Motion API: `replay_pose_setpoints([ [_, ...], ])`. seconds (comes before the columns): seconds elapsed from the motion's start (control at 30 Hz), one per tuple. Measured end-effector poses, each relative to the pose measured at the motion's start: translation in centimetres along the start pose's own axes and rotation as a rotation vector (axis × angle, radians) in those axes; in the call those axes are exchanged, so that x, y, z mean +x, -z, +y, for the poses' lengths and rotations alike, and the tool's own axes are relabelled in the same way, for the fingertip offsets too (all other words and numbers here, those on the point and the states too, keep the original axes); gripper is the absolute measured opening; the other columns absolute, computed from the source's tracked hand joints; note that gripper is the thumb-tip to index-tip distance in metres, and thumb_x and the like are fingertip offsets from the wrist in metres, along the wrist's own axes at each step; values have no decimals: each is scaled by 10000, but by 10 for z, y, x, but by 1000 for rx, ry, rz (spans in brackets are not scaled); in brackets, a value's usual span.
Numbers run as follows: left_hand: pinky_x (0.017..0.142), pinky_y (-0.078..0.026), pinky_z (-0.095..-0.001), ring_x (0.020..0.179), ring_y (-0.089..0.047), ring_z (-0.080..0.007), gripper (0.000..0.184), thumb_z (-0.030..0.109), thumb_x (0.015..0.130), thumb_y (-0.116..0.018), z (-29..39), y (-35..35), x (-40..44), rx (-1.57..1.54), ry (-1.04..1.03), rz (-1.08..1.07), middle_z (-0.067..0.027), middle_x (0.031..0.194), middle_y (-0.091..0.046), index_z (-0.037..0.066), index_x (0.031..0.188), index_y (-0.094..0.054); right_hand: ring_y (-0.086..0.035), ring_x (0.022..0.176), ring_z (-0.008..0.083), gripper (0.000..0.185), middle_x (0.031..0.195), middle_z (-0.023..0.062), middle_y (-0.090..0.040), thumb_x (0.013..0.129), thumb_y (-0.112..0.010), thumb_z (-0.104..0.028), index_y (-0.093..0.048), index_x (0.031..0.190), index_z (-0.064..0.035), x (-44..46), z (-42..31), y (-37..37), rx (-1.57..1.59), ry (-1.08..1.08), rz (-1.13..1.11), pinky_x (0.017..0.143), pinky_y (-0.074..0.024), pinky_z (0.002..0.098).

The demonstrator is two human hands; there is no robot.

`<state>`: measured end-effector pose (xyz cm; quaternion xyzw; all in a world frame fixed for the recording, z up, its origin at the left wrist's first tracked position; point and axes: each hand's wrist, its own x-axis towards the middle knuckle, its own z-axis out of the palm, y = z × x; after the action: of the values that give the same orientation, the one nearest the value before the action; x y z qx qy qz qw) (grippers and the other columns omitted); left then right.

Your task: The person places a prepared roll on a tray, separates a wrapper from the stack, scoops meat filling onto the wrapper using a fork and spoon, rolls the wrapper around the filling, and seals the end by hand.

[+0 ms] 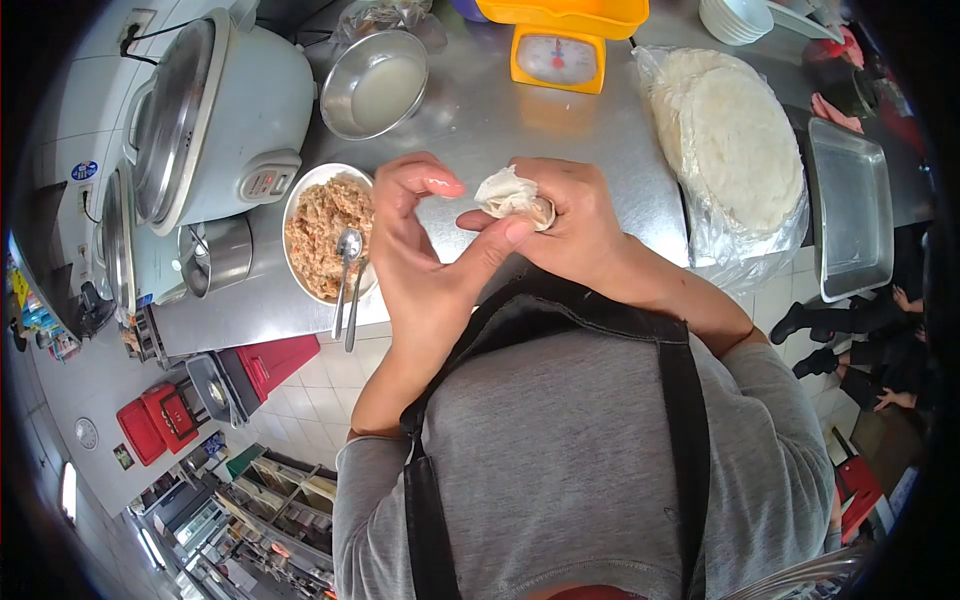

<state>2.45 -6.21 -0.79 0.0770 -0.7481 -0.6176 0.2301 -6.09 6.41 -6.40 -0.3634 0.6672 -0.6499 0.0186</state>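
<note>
My right hand (568,215) is closed around a small folded dough wrapper (507,190), thin and white, with its crumpled upper end sticking out of the fingers. Whether filling sits inside I cannot tell. My left hand (425,235) has its fingers curved and spread apart from the thumb; its thumb tip rests against the wrapper's lower side. One left fingertip looks wet. Just left of that hand is a white bowl (290,240) of minced filling (325,225), with two spoons (348,245) lying in it, handles over the rim.
A metal bowl of cloudy liquid (385,92) and a large rice cooker (250,110) stand at left. A yellow scale (558,60) is at the back. On the right lie a stack of round dough sheets (740,140) on plastic and a metal tray (855,210). Other people's legs (850,330) show far right.
</note>
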Motion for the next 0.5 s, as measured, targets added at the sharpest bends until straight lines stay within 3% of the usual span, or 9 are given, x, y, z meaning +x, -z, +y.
replay_pose_setpoints([
  [0.17,969,-420,-299,1037,-536,-149,335,20,772,-877,-1,-2,-5,-286,277,-41,-53,1133,-549,42,1038,-674,-662,660,360,309,736,148,-658,789,-851,-265,-675,887,-31,3,-6,1,-29,11,13,579,-506,409],
  [0.27,949,-422,-292,1012,-532,-137,243,14,794,-862,-2,-1,-5,-227,202,-32,-42,1094,-559,41,980,-709,-659,658,356,281,736,151,-656,799,-842,-245,-692,918,-38,4,-11,6,-1,-106,-106,582,-505,400],
  [0.37,924,-422,-290,984,-525,-129,186,7,786,-867,-1,0,-7,-164,189,24,-31,1039,-567,50,918,-743,-649,646,356,256,729,150,-651,803,-830,-229,-687,910,-44,2,-4,-2,182,-163,-66,575,-496,396],
  [0.5,873,-427,-285,950,-521,-135,191,-7,760,-878,0,1,-9,-42,53,56,-27,999,-566,57,894,-758,-637,638,361,246,720,146,-646,809,-815,-224,-659,874,-45,4,-10,1,176,-191,-126,571,-490,395],
])
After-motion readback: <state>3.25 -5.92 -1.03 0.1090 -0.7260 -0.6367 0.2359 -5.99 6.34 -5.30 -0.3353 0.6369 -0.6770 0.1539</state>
